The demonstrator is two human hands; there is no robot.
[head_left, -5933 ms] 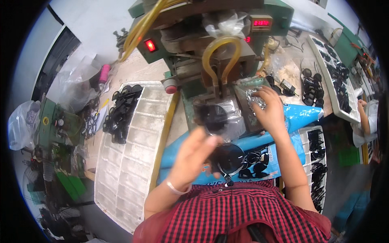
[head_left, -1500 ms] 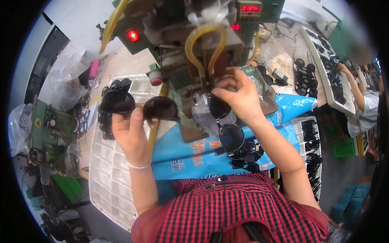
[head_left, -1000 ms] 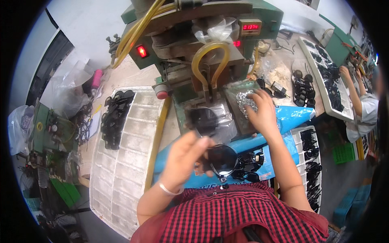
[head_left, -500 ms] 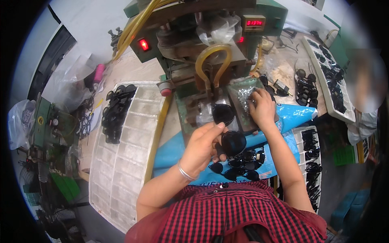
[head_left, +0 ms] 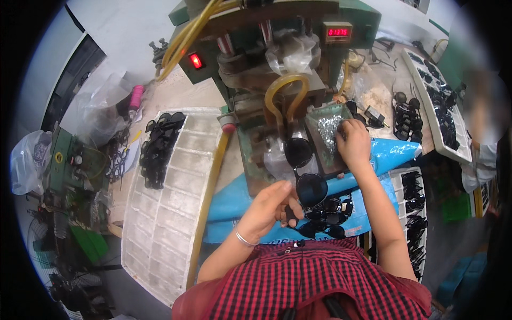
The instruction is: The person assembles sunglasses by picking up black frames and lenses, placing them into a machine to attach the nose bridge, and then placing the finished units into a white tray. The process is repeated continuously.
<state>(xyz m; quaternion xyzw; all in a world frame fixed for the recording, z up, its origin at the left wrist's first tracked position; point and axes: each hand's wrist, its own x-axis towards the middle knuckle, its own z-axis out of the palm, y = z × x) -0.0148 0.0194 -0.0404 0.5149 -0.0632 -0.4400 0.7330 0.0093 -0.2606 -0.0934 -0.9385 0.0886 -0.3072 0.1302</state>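
My left hand [head_left: 266, 212] is closed at the near end of a pair of black sunglasses [head_left: 312, 190], its thumb and fingers pinched beside the nearer lens. The dark round lenses stand one beyond the other, the farther one in front of the press. To the right, my right hand [head_left: 354, 144] reaches into a metal tray [head_left: 321, 152] of small shiny metal bits [head_left: 329, 127]. Its fingers are curled together at the bits; whatever lies between the fingertips is too small to make out.
A green press [head_left: 256, 69] with a yellow hose loop [head_left: 274, 98] stands ahead. At left lies a white compartment tray [head_left: 168, 213] with stacked sunglasses [head_left: 159, 149]. More sunglasses [head_left: 328, 216] rest on blue plastic sheeting [head_left: 229, 205]. Filled trays [head_left: 440, 114] stand at right.
My left hand has slid back toward me along the sunglasses, its thumb now lower beside the nearer lens. My right hand stays at the metal bits. More of the press's shiny rods shows.
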